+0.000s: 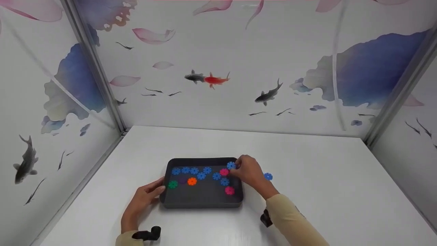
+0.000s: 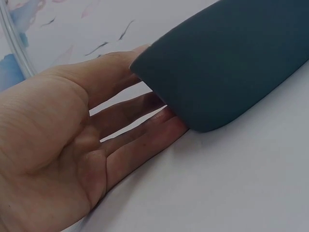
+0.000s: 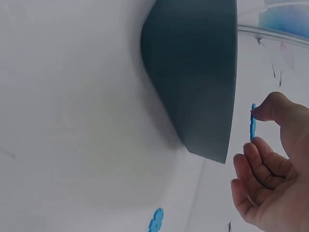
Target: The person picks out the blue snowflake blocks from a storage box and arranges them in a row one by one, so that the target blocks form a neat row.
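Note:
A dark grey rectangular tray sits on the white table. Several blue, flower-shaped plastic discs lie in it, with pink discs, an orange disc, a green disc and a dark purple disc. My left hand rests against the tray's left side; in the left wrist view its fingers reach fairly straight to the wall. Over the tray's far right corner, my right hand pinches a blue disc edge-on between thumb and fingertips.
One loose blue disc lies on the table right of the tray, beside the right wrist. White panels printed with fish and petals enclose the table at the back and both sides. Metal posts stand at the back corners.

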`<state>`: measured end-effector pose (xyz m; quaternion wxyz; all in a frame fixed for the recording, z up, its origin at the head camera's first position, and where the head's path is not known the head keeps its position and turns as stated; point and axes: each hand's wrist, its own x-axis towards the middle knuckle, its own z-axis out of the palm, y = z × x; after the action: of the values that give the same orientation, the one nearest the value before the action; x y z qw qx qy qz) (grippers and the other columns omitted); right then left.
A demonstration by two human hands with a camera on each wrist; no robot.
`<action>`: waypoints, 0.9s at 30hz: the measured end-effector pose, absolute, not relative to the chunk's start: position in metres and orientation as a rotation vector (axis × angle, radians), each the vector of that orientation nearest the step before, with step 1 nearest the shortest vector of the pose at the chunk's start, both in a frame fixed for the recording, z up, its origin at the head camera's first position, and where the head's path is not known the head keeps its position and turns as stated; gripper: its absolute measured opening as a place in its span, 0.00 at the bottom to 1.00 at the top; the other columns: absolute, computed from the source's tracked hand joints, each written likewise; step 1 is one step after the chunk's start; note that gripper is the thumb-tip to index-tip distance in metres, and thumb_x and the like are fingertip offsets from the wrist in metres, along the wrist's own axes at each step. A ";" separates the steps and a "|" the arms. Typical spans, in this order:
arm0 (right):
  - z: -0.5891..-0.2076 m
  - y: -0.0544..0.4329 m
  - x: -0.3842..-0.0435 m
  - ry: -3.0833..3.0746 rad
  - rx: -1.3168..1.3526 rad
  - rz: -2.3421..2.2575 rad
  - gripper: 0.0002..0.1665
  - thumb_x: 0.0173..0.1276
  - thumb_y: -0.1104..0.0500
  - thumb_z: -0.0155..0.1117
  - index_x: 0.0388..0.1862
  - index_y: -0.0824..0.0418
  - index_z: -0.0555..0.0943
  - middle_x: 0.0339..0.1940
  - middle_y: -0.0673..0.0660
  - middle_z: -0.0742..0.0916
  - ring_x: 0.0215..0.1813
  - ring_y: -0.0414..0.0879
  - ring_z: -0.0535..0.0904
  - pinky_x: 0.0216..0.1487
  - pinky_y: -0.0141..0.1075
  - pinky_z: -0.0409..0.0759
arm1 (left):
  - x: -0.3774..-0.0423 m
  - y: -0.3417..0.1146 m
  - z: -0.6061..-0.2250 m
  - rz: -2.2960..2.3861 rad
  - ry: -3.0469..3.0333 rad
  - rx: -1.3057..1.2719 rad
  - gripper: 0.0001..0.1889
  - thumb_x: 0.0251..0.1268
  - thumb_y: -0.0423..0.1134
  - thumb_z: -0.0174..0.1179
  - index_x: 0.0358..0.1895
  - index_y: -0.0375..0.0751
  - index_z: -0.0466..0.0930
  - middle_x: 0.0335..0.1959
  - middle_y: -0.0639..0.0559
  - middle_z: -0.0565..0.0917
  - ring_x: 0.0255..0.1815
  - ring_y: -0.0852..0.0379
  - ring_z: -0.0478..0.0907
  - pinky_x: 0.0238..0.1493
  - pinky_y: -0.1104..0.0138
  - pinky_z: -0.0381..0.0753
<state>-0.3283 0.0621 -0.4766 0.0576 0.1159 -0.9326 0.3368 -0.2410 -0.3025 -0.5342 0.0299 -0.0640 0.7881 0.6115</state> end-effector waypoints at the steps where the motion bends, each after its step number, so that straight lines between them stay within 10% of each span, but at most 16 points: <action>1: -0.477 0.066 -0.330 -2.825 0.338 1.022 0.18 0.57 0.56 0.76 0.40 0.67 0.82 0.35 0.58 0.84 0.35 0.46 0.77 0.40 0.40 0.84 | -0.241 -0.303 -0.534 1.881 2.433 -0.196 0.29 0.70 0.47 0.62 0.72 0.49 0.71 0.75 0.44 0.70 0.75 0.42 0.69 0.66 0.51 0.79; 27: -0.494 0.205 -0.340 -2.919 0.109 0.865 0.21 0.61 0.55 0.73 0.46 0.68 0.80 0.42 0.62 0.85 0.40 0.50 0.79 0.45 0.45 0.84 | -0.243 -0.302 -0.534 1.801 2.480 -0.248 0.30 0.70 0.50 0.62 0.73 0.50 0.69 0.76 0.46 0.68 0.76 0.41 0.66 0.67 0.50 0.77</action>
<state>-0.3405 0.2047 -0.4938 0.0476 0.0358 -0.9571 0.2835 -0.2429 -0.3019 -0.5338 0.0332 -0.0807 0.8061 0.5853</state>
